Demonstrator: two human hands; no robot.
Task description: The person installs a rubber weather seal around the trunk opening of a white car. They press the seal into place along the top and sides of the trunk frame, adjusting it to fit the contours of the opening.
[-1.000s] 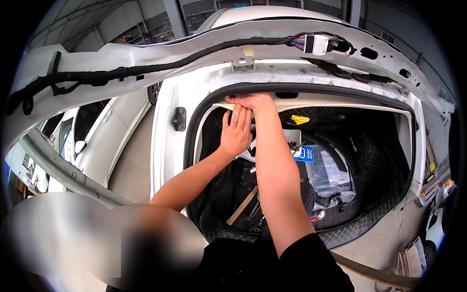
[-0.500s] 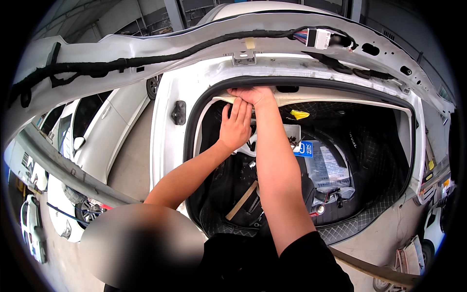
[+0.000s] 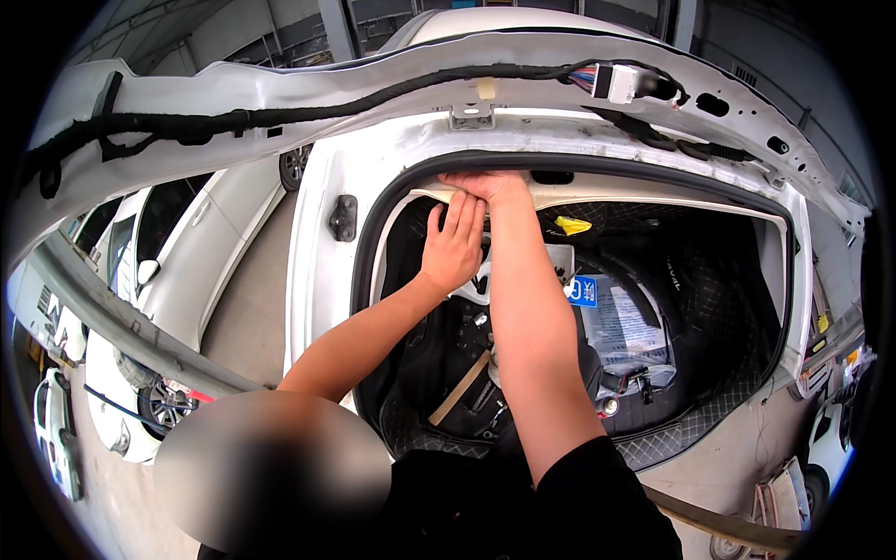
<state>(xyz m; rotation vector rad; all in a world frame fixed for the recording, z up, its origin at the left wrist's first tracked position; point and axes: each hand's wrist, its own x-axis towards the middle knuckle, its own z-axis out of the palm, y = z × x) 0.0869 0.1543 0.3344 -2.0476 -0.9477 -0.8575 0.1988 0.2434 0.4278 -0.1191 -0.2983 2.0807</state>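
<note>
Both hands are up at the top edge of a white car's rear opening. My right hand [image 3: 487, 185] is bent at the wrist, its fingers pointing left and curled in at the edge of the pale headliner [image 3: 597, 193], just under the black rubber weatherstrip [image 3: 644, 164]. What those fingers hold, if anything, is hidden. My left hand [image 3: 454, 250] lies just below it, back of the hand toward me. Its fingers are stretched upward, with the tips by the headliner edge and close to the right hand. Nothing shows in its grasp.
The raised tailgate [image 3: 308, 89] spans overhead, with a black wiring harness [image 3: 373, 96] and white connector [image 3: 614, 84]. In the boot lie a blue plate [image 3: 584, 291], plastic-wrapped papers [image 3: 627, 322], a yellow item [image 3: 572, 225] and a wooden strip [image 3: 459, 387]. Another white car [image 3: 210, 243] stands left.
The view has shifted slightly, so the car parts appear a little lower. Both hands stay in nearly the same place at the headliner edge.
</note>
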